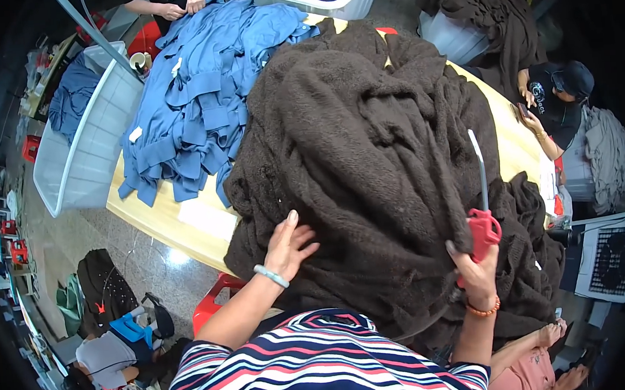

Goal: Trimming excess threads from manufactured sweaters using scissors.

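A big heap of dark brown fleecy fabric [353, 156] lies across the table before me, its folds reaching down to my lap. My left hand [287, 247] rests at the near left side of the heap, fingers spread, holding nothing. At the right side, my right hand [477, 267] is closed around the red handles of a pair of scissors [484, 230]. Their long metal blade points away from me and looks slightly curved. The right thumb also lies against a fold of the brown fabric. Part of that hand's grip is hidden behind the handles.
Blue garments [197, 94] are piled on the pale wooden table [159, 224] at the far left. Beside them stands a white plastic bin [95, 141]. A co-worker in a dark cap [572, 79] is at the right; other people's hands show at top left and lower right. A red stool [211, 300] stands near my left elbow.
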`<action>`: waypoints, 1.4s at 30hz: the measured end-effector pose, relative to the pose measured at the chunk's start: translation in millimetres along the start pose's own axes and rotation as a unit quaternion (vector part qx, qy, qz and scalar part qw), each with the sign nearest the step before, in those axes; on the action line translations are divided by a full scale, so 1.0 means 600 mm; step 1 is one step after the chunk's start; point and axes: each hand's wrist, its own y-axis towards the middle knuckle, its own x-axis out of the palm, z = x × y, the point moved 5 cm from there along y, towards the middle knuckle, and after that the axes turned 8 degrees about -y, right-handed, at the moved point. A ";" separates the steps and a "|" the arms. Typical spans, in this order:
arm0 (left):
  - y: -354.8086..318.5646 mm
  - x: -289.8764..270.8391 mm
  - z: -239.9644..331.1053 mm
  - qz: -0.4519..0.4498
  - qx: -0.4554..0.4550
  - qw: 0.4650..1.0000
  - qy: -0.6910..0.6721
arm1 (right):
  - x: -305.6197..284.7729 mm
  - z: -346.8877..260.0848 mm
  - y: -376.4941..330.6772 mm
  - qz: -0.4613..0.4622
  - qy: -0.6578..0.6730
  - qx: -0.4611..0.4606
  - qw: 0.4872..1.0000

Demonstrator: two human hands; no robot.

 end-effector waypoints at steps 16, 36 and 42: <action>-0.013 0.609 0.093 -0.350 0.214 0.912 -0.003 | -0.260 0.073 -0.225 0.249 -0.128 -0.152 0.948; -0.127 0.097 0.047 -0.252 0.340 0.240 0.873 | -0.037 0.084 -0.209 -0.031 -0.154 -0.030 0.987; -0.126 0.095 -0.026 -0.309 0.389 0.473 0.728 | -0.050 0.156 -0.141 -0.001 -0.234 -0.045 0.971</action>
